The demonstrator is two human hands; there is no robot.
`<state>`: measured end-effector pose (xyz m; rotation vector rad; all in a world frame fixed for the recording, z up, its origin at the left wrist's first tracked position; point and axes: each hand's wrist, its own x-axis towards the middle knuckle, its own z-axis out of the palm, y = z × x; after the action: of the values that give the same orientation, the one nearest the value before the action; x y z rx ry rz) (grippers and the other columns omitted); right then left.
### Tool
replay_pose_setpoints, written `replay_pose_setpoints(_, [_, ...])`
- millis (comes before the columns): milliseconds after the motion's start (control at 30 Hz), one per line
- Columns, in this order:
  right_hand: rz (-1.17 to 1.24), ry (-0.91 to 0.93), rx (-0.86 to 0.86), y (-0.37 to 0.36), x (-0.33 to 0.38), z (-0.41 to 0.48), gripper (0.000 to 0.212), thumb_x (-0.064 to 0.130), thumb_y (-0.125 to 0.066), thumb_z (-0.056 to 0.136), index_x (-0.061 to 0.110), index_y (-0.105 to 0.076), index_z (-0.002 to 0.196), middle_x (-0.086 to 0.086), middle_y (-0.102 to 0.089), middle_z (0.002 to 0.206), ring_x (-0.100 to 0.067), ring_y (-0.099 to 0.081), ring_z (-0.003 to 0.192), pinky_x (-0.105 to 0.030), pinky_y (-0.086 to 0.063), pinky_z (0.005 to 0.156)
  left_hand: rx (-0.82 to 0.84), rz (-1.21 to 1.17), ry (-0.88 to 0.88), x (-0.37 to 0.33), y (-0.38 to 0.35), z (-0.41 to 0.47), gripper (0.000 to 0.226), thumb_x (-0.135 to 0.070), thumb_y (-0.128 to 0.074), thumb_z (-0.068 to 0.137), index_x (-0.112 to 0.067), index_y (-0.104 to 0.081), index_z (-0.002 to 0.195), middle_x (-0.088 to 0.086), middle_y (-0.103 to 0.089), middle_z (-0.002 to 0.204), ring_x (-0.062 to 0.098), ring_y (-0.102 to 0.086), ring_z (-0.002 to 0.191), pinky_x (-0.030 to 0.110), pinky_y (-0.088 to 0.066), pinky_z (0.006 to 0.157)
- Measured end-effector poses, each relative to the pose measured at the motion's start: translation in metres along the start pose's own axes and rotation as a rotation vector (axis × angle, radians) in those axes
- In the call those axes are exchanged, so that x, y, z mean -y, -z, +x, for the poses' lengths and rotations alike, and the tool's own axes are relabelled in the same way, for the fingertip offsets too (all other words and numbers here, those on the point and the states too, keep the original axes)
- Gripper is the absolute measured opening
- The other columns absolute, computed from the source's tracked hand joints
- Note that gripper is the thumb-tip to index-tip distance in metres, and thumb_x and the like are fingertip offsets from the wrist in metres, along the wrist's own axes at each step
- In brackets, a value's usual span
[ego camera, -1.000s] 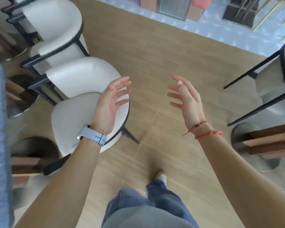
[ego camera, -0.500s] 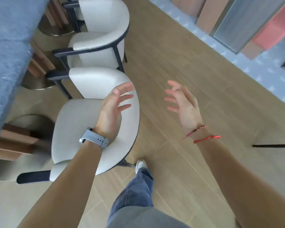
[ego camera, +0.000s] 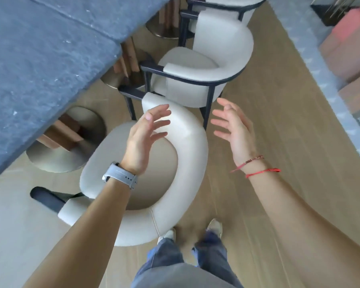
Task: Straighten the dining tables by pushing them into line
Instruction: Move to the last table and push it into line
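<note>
- Two pale shoes and blue jeans stand on the wooden floor, just behind the nearest cream chair.
- Left hand, with a grey watch on its wrist, hovers above this chair's seat and curved back. The fingers are spread and relaxed, gripping nothing.
- Right hand, with red strings on its wrist, hovers just right of the chair's back. It is also loose and empty, its palm facing the left hand.
- The nearest chair has a rounded padded back and dark legs, and its seat faces the table.
- The dining table lies to the left of the chair and beyond it. Its long edge runs diagonally from lower left to upper right.
- The table's top is dark blue-grey, rough like stone and flecked with white. A thin seam crosses it farther along.
- A round metallic base with wooden uprights sits under the table, left of the chair.
- A second cream chair stands just beyond the nearest one, and a third stands farther still.
</note>
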<state>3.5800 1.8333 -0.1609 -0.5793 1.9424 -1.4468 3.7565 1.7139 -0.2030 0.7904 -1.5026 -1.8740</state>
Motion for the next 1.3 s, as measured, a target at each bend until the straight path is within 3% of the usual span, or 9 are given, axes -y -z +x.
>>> replay_pose_setpoints(133, [-0.003,0.037,0.180,-0.011,0.003,0.047,0.038,0.055,-0.045,0.086,0.047,-0.062,0.118,0.004,-0.066,0.124,-0.010,-0.067,0.109,-0.044,-0.052,0.102,-0.185,0.000,-0.017,0.000,0.001,0.011,0.065,-0.063,-0.041,0.086,-0.022,-0.062,0.132,0.007,-0.064,0.136,0.033,-0.058,0.126,0.046,-0.047,0.102])
replay_pose_setpoints(267, [-0.011,0.064,0.370,-0.005,0.008,0.088,0.038,0.056,-0.044,0.085,0.047,-0.062,0.118,0.004,-0.066,0.124,-0.010,-0.067,0.109,-0.044,-0.053,0.101,-0.366,0.011,-0.051,-0.002,-0.021,0.014,0.062,-0.071,-0.050,0.085,-0.029,-0.065,0.127,0.001,-0.065,0.134,0.025,-0.060,0.122,0.047,-0.047,0.102])
replay_pose_setpoints(433, [-0.034,0.090,0.591,-0.007,0.024,0.123,0.039,0.057,-0.042,0.087,0.046,-0.061,0.120,0.007,-0.066,0.123,-0.008,-0.067,0.109,-0.035,-0.053,0.094,-0.582,0.010,-0.093,-0.014,-0.045,0.006,0.084,-0.087,-0.057,0.072,-0.027,-0.063,0.130,0.001,-0.065,0.136,0.029,-0.059,0.126,0.051,-0.047,0.105])
replay_pose_setpoints(700, [-0.091,0.147,0.853,-0.074,0.040,0.131,0.039,0.056,-0.042,0.087,0.047,-0.061,0.119,0.001,-0.064,0.125,-0.014,-0.065,0.110,-0.031,-0.051,0.088,-0.858,-0.017,-0.143,-0.021,-0.026,-0.022,0.087,-0.086,-0.058,0.073,-0.023,-0.061,0.133,0.007,-0.062,0.139,0.031,-0.058,0.127,0.051,-0.046,0.104])
replay_pose_setpoints(900, [-0.125,0.200,0.947,-0.123,0.049,0.120,0.033,0.055,-0.042,0.087,0.051,-0.060,0.114,0.006,-0.064,0.125,-0.012,-0.065,0.110,-0.036,-0.051,0.093,-0.947,-0.085,-0.192,-0.016,0.015,-0.031,0.087,-0.087,-0.059,0.071,-0.025,-0.062,0.132,0.004,-0.064,0.137,0.031,-0.058,0.127,0.053,-0.045,0.107])
replay_pose_setpoints(1167, [-0.126,0.224,0.985,-0.157,0.068,0.138,0.043,0.054,-0.042,0.086,0.041,-0.060,0.124,0.004,-0.063,0.129,-0.013,-0.064,0.111,-0.037,-0.051,0.095,-0.998,-0.077,-0.215,-0.029,0.041,-0.002,0.093,-0.090,-0.058,0.068,-0.024,-0.061,0.133,0.004,-0.064,0.136,0.028,-0.059,0.126,0.048,-0.047,0.103])
replay_pose_setpoints(1300, [-0.113,0.233,1.032,-0.166,0.074,0.158,0.041,0.054,-0.043,0.086,0.043,-0.060,0.122,0.004,-0.064,0.127,-0.016,-0.064,0.112,-0.035,-0.051,0.091,-1.045,-0.045,-0.214,-0.034,0.040,0.006,0.071,-0.071,-0.046,0.083,-0.023,-0.061,0.132,0.006,-0.064,0.137,0.029,-0.059,0.126,0.052,-0.046,0.106])
